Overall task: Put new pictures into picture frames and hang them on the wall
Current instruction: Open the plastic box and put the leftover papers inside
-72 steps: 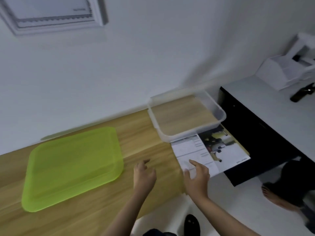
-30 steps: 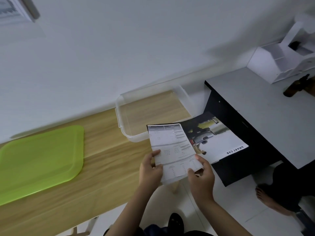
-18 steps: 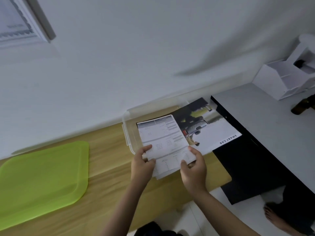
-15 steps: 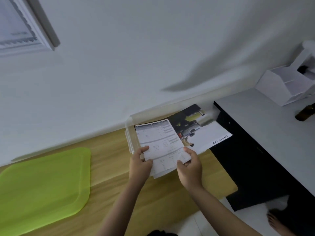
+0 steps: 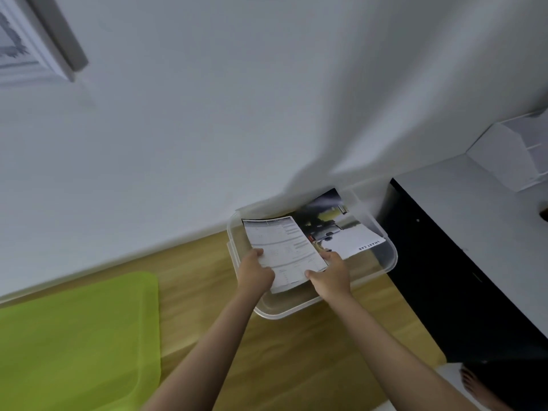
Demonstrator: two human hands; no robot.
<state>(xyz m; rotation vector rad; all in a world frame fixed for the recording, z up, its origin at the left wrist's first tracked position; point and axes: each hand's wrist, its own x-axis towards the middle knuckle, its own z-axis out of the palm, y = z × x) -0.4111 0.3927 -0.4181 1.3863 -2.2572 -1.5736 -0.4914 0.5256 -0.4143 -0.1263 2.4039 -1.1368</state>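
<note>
We've got the brochure (image 5: 284, 250) gripped at its near edge by our left hand (image 5: 255, 275) and right hand (image 5: 329, 275), above the clear bin (image 5: 385, 262) on the tabletop (image 5: 207, 262).

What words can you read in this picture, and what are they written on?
"SMART CAR": on the white lower edge of the car photo page of the brochure that both hands hold over the clear bin.
Text page of the brochure: rows of print, too small to read.
Framed sheet on the wall: blurred, unreadable.
</note>
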